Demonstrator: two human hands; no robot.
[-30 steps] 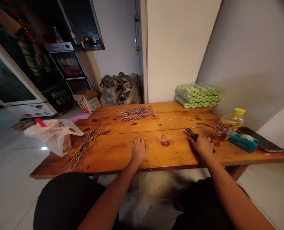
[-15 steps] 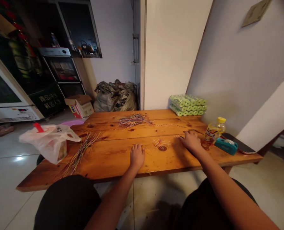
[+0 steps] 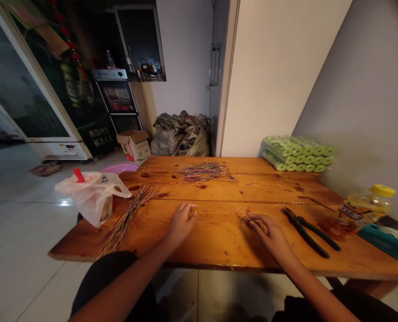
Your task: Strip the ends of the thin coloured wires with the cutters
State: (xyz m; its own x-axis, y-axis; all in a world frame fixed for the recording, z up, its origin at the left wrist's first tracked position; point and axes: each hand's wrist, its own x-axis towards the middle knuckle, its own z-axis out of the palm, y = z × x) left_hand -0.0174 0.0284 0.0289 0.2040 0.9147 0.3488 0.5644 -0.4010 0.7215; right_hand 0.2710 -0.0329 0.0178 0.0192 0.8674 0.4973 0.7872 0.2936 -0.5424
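My left hand (image 3: 181, 222) rests low over the wooden table (image 3: 215, 239), thumb and forefinger apart. A short thin twisted wire (image 3: 206, 211) lies just beyond its fingertips; I cannot tell if they touch it. My right hand (image 3: 268, 231) is at a small heap of cut wire bits (image 3: 243, 213), with its thumb and forefinger spread at the near edge of the heap. To the right of that hand lie dark-handled pliers (image 3: 306, 230), jaws pointing away. A bundle of coloured wires (image 3: 204, 172) lies farther back, and a long twisted strand (image 3: 262, 184) runs right from it.
Another wire bundle (image 3: 130, 217) lies at the left, beside a drink in a plastic bag (image 3: 96, 199). On the right stand a yellow-capped bottle (image 3: 360, 212) and a teal tape dispenser (image 3: 385, 241). Green-wrapped paper rolls (image 3: 296, 154) sit at the back right.
My right hand has moved left, off the pliers, to the heap of wire bits. The pliers now show whole. My left hand has opened slightly, and the view has swung left.
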